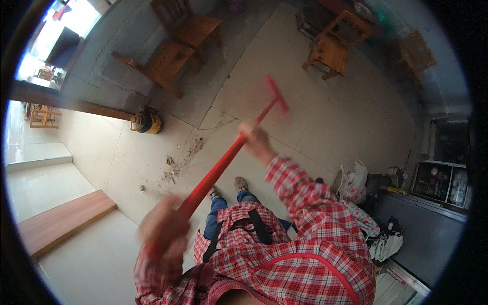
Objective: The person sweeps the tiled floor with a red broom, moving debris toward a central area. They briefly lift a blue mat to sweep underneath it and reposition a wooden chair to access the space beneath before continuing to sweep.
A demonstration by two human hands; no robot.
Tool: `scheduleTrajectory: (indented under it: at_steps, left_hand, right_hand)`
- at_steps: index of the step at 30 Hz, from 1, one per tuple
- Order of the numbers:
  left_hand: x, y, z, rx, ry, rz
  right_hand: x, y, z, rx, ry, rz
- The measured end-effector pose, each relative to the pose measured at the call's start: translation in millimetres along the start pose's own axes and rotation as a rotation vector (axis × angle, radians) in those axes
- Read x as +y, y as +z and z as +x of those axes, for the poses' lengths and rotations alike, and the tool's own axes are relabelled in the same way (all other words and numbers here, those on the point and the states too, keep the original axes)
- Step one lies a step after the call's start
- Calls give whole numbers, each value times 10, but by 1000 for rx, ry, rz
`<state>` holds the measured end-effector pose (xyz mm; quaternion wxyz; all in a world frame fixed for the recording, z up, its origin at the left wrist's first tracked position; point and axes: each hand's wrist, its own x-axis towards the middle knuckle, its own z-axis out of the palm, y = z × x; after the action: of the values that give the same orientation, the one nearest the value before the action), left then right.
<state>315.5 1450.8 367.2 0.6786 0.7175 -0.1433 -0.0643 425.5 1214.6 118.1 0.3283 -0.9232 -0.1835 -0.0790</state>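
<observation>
A red long-handled broom slants across the middle, its narrow pinkish-red head out over the tiles and blurred. My left hand, smeared by motion, is wrapped round the upper end of the handle. Farther down the shaft, my right hand grips it with closed fingers. Left of the handle, a streak of dirt and small litter lies on the pale floor. The broom head is to the right of this litter, apart from it.
Wooden chairs stand at the far left, another chair at the far right. A black-and-yellow canister sits by the doorway. A wooden-topped step lies left. Bags and a grey cabinet are on the right.
</observation>
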Motion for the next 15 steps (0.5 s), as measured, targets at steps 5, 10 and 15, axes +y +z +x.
scheduleTrajectory:
  at_steps: [5, 10, 15]
  left_hand:
    - [-1442, 240, 161, 13, -92, -66]
    - [-1273, -400, -346, 105, -65, -21]
    - [-241, -1459, -1073, 343, 77, 157]
  right_hand:
    - [559, 346, 322, -370, 405, -449]
    - [192, 972, 192, -393, -14, -63]
    - [-1553, 1668, 169, -299, -179, 272]
